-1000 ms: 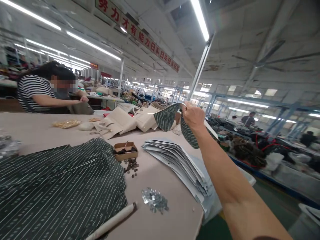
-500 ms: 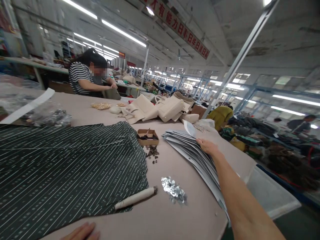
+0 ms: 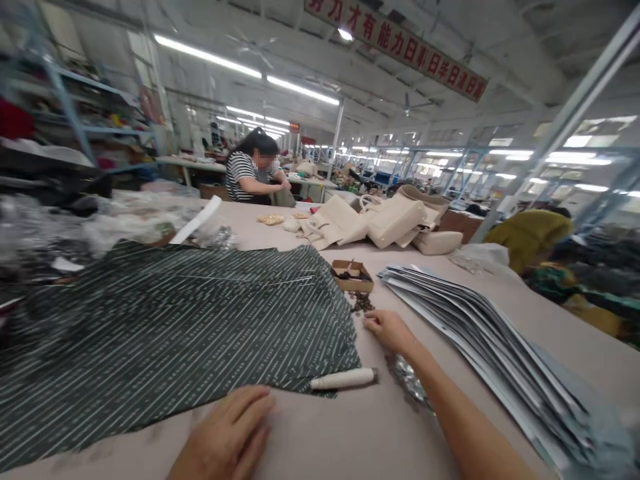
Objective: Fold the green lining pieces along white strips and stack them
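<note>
My left hand (image 3: 227, 435) lies on the table at the near edge of the dark fabric (image 3: 215, 313) with white stripes and print, its fingers stretched out and slightly blurred. Beside the small dark metal pieces (image 3: 361, 302), my right hand (image 3: 391, 331) has its fingers bent together at the tips. Whatever may be between them is too small to make out. A pile of shiny silver discs (image 3: 411, 380) is partly covered by my right forearm. Between the hands, a tool with a pale wrapped handle (image 3: 344, 379) rests across the fabric's corner.
A small cardboard box (image 3: 353, 276) stands behind the dark pieces. On the right lies a fanned stack of grey sheets (image 3: 480, 333). Cream bags (image 3: 395, 223) are heaped at the back, clear plastic bags (image 3: 130, 217) at the left. A person in stripes (image 3: 250, 177) works beyond the table.
My right hand has left the grey sheets and moved left to the dark pieces. My left hand has come further into view. The view has turned left.
</note>
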The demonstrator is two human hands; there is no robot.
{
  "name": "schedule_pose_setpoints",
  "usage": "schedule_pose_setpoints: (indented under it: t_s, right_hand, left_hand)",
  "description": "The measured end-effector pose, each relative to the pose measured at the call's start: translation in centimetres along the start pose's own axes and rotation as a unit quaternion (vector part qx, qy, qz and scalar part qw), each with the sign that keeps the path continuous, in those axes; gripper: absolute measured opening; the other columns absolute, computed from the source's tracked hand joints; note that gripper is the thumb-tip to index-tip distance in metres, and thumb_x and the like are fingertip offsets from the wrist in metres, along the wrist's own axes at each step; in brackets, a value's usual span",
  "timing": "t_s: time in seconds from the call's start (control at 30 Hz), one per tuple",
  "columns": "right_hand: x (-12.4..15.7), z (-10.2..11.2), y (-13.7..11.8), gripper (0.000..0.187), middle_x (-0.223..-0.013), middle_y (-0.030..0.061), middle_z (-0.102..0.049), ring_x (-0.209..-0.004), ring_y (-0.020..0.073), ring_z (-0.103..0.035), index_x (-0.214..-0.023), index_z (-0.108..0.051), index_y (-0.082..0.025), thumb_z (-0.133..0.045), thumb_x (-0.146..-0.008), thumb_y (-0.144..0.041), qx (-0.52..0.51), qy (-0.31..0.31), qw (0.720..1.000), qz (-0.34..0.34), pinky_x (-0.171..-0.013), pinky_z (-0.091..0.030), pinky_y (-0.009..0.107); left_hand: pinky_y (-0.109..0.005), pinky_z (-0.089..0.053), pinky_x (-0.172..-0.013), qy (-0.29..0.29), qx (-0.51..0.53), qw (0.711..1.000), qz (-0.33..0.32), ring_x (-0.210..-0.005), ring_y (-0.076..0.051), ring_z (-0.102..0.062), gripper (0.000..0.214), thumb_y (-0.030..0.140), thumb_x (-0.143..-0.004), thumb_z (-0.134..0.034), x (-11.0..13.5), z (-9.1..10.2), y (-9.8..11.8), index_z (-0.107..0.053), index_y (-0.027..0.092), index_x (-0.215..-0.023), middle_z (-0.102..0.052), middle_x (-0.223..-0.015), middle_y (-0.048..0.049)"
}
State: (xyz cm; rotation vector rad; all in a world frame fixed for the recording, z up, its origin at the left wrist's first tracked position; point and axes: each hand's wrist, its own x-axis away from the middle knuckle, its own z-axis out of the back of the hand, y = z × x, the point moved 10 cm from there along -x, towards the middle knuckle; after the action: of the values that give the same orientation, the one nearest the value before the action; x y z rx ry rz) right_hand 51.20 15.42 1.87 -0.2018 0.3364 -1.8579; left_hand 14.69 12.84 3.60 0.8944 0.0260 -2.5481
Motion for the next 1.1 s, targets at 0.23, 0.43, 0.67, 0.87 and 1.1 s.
schedule_pose_setpoints:
  t_s: [0.23, 0.43, 0.67, 0.87, 1.1]
  right_hand:
    - [0.5, 0.4, -1.1, 0.025, -0.086, 0.0049, -0.081, -0.082, 0.0258, -0.075, -0.083, -0.079, -0.026, -0.055, -0.084, -0.034, -0.049, 0.059, 0.996, 0.039, -0.074, -0.051, 0.033]
    - [6.0, 1.6, -3.6, 0.031, -0.094, 0.0079, -0.080, -0.083, 0.0245, -0.074, -0.092, -0.075, -0.024, -0.048, -0.094, -0.040, -0.066, 0.147, 0.985, 0.061, -0.076, -0.055, 0.035]
    - [12.8, -0.2, -11.4, 0.023, -0.091, 0.0061, -0.074, -0.085, 0.0210, -0.069, -0.093, -0.067, -0.022, -0.045, -0.101, -0.025, -0.032, 0.201, 0.955, 0.217, -0.080, -0.055, 0.034]
    - [14.8, -1.6, -15.0, 0.018, -0.106, 0.0105, -0.073, -0.100, 0.0215, -0.069, -0.099, -0.063, -0.020, -0.046, -0.100, -0.015, -0.012, 0.243, 0.921, 0.305, -0.087, -0.056, 0.033]
    - [10.2, -1.4, -10.9, 0.022, -0.074, 0.0042, -0.068, -0.067, 0.0216, -0.067, -0.088, -0.058, -0.022, -0.040, -0.100, -0.025, -0.089, 0.148, 0.977, 0.123, -0.063, -0.053, 0.033]
  left_hand:
    - [-0.044, -0.050, -0.107, -0.078, -0.139, 0.970, 0.183, -0.120, -0.028, -0.059, 0.034, 0.020, -0.092, -0.058, -4.9, 3.2, -14.5, -0.062, 0.016, -0.126, -0.064, -0.130, -0.0111]
    - [-0.045, -0.051, -0.099, -0.127, -0.159, 0.957, 0.206, -0.109, -0.032, -0.059, 0.036, 0.020, -0.088, -0.065, -5.7, 2.0, -17.7, -0.062, 0.014, -0.123, -0.065, -0.118, -0.0131]
    - [-0.040, -0.047, -0.092, -0.137, -0.173, 0.950, 0.219, -0.108, -0.032, -0.054, 0.017, 0.019, -0.092, -0.054, -5.7, 2.2, -16.7, -0.064, 0.017, -0.106, -0.062, -0.108, -0.0120]
    - [-0.031, -0.043, -0.073, -0.174, -0.135, 0.938, 0.268, -0.088, -0.024, -0.062, 0.016, 0.018, -0.095, -0.041, -3.7, 2.4, -16.9, -0.057, 0.021, -0.090, -0.065, -0.089, -0.0064]
    - [-0.027, -0.044, -0.070, -0.176, -0.012, 0.942, 0.285, -0.078, -0.019, -0.065, 0.021, 0.041, -0.092, -0.042, -3.4, 6.2, -16.0, -0.055, 0.024, -0.093, -0.069, -0.083, 0.0007]
